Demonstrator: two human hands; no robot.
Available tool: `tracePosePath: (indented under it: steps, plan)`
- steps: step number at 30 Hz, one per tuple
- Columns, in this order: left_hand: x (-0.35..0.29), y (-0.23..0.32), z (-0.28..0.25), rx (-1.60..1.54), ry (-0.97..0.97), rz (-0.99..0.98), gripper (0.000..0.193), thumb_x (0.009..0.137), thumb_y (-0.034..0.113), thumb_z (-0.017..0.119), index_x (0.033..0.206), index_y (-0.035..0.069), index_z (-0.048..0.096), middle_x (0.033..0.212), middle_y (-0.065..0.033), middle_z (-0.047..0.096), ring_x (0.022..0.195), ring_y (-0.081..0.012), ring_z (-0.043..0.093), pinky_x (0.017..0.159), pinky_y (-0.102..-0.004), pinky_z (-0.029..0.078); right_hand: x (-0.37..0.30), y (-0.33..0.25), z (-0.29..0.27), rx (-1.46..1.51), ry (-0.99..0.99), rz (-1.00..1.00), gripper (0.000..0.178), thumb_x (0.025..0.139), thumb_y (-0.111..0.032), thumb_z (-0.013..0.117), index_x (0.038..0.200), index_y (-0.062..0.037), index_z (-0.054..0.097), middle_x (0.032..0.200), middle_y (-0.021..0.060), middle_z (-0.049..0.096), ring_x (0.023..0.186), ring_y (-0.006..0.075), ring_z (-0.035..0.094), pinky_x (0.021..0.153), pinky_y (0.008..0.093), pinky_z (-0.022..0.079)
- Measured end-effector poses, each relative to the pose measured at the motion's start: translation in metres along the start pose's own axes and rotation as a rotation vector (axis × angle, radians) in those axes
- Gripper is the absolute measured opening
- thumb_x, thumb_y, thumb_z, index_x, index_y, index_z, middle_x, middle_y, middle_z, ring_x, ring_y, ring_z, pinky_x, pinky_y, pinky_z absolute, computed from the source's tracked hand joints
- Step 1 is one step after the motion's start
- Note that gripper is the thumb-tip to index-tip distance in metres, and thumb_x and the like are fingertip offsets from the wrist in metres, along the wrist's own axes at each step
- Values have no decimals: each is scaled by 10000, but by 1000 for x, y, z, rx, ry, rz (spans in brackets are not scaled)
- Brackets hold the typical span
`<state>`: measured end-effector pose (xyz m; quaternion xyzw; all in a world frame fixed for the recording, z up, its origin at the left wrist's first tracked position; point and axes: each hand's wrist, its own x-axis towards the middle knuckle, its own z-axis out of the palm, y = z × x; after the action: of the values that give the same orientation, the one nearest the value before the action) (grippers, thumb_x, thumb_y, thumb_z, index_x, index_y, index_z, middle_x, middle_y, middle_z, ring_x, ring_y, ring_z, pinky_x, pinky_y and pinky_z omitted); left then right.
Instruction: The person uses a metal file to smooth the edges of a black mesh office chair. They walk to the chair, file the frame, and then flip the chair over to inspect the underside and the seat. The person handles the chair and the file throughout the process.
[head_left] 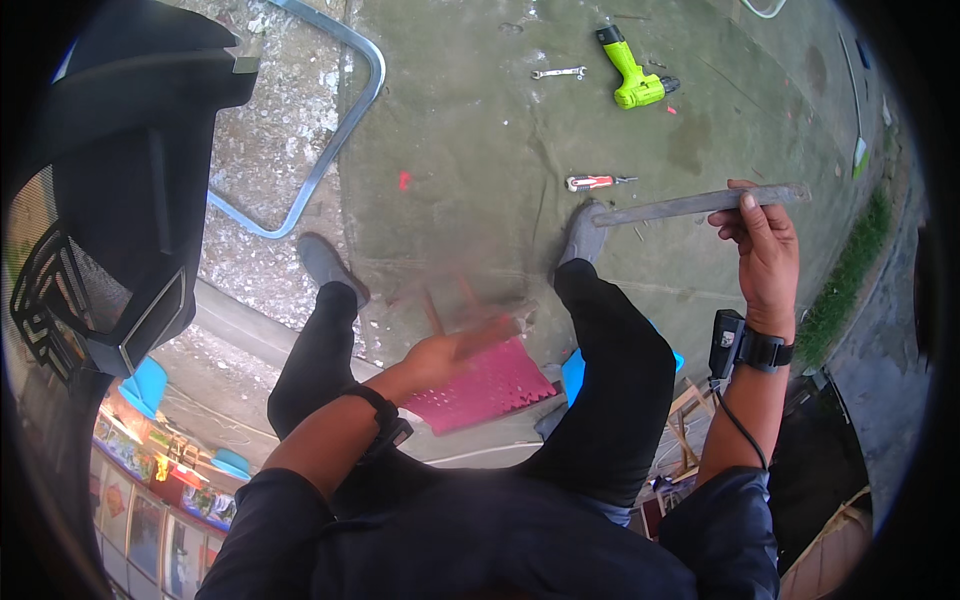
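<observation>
A flat grey metal bar (670,208) is pinched between the thumb and fingers of my right hand (765,245), out to the right. Its far right end sticks out past my fingers, and its left end reaches over my right shoe (583,236). My left hand (450,355) is smeared by motion above a pink perforated sheet (480,388) between my legs. Its fingers are too blurred to show whether they hold anything. Ahead on the green ground cover lies a red-and-white handled screwdriver (592,183).
A lime-green cordless drill (632,75) and a wrench (558,73) lie farther ahead. To the left are a bent metal tube frame (368,90) and a large black chair-like piece with mesh (130,200). Grass (850,265) borders the right side.
</observation>
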<state>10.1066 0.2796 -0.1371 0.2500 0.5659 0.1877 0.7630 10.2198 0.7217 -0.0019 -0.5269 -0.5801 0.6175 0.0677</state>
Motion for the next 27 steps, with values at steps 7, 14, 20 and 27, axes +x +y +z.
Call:
tracePosePath:
  steps: [7,14,20,27]
  plan:
    - [23,0,0,272,-175,75,560,839,297,663,1340,88,525,1111,-221,667,1030,-413,629,880,-470,497,30,-6,44,-61,-136,-105,248,976,-191,626,1118,5,680,878,64,701,768,130,671,670,251,476]
    - [45,20,-51,332,-18,154,591,884,328,656,1365,20,504,1195,-257,631,1098,-399,614,936,-471,474,39,-42,120,-144,-421,-274,192,948,-179,667,1052,-24,712,860,33,702,741,91,652,630,233,460]
    - [27,86,-130,277,393,308,588,907,404,656,1313,-5,534,1236,-251,611,1125,-374,608,967,-446,474,15,-71,189,-199,-663,-502,225,911,-130,717,766,-4,600,728,1,598,681,58,572,596,240,443]
    - [-80,140,-122,29,673,724,378,944,273,637,1231,34,584,1069,-175,655,986,-279,635,865,-388,500,-55,-98,210,-328,-717,-748,287,921,-124,698,721,-5,529,678,-8,547,661,48,531,580,246,429]
